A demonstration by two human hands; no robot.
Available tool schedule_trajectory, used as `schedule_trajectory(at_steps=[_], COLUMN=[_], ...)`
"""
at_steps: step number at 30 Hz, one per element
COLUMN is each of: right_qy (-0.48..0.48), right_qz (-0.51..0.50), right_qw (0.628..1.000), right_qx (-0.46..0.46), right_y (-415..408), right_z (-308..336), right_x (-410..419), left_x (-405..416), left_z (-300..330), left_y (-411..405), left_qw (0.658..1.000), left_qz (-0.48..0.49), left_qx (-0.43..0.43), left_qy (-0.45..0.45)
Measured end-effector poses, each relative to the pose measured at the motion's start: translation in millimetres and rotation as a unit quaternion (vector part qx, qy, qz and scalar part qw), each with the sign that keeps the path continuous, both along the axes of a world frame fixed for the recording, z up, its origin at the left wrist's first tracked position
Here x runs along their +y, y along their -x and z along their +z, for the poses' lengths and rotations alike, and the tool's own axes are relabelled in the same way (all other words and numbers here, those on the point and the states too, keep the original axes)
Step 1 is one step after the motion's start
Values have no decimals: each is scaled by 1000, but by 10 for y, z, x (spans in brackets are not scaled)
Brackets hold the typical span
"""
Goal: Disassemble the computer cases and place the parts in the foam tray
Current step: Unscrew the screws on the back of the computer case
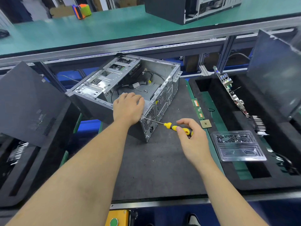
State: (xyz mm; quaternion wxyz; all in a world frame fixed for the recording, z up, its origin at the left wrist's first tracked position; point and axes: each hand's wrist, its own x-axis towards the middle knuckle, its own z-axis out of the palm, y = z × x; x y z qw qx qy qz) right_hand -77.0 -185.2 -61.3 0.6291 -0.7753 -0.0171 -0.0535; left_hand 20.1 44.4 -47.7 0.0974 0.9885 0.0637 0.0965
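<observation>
While our left hand [128, 108] braces the case [130, 88], right-hand fingers [179, 128] pinch the screwdriver [172, 127] on a rear screw; next, back it out.

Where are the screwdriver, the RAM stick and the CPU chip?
screwdriver [172, 127]: head view, on its yellow handle.
RAM stick [197, 108]: head view, middle of the green board.
CPU chip [205, 123]: head view, centre of its top face.

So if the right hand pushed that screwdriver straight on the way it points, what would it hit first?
Most likely the rear panel of the computer case. The right hand pinches the screwdriver, whose tip seems to sit at a screw there already.
</observation>
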Motion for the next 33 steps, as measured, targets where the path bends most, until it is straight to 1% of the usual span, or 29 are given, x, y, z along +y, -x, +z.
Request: schedule_trajectory(at_steps=[3,5,7,10,12,14,17,19,22,25,27,30,31,33], right_qy=[-18,-40,-57,-30,-9,11,29,12,-24,-61,-69,-37,-26,6], right_qz=[28,39,37,4,3,3,-7,-10,19,40,27,4,5,4], right_qw=[999,998,998,995,992,995,999,1000,999,997,997,995,995,998], right_qx=[-25,-16,17,100,122,101,45,12,-16,-8,24,94,100,68], right_y=[44,62,55,-17,-37,-24,9,12,44,61,48,-13,-27,-20], right_z=[83,83,60,6,-60,-97,-79,-27,71,89,74,20,-6,-19], right_x=[11,11,24,12,-15,-22,-17,0,19,30,41,12,-3,-17], left_x=[0,-2,-5,-7,-5,1,6,8,13,10,8,11,12,12], left_z=[-2,-1,1,7,5,-3,-17,-23,-26,-21,-15,-12,-13,-14], left_y=[4,9,10,10,8,4,-9,-15,-18,-15,-12,-11,-11,-8], left_qw=[1000,1000,1000,1000,1000,1000,1000,1000,1000,1000,1000,1000,1000,1000], left_qz=[1,1,1,-1,-2,-1,2,3,2,1,0,-1,-1,-3], left_qx=[-1,-4,-5,-5,-7,-9,-8,-8,-7,-7,-5,-4,-4,-4], left_qy=[1,2,3,6,5,3,-3,-6,-7,-8,-6,-5,-4,-1])
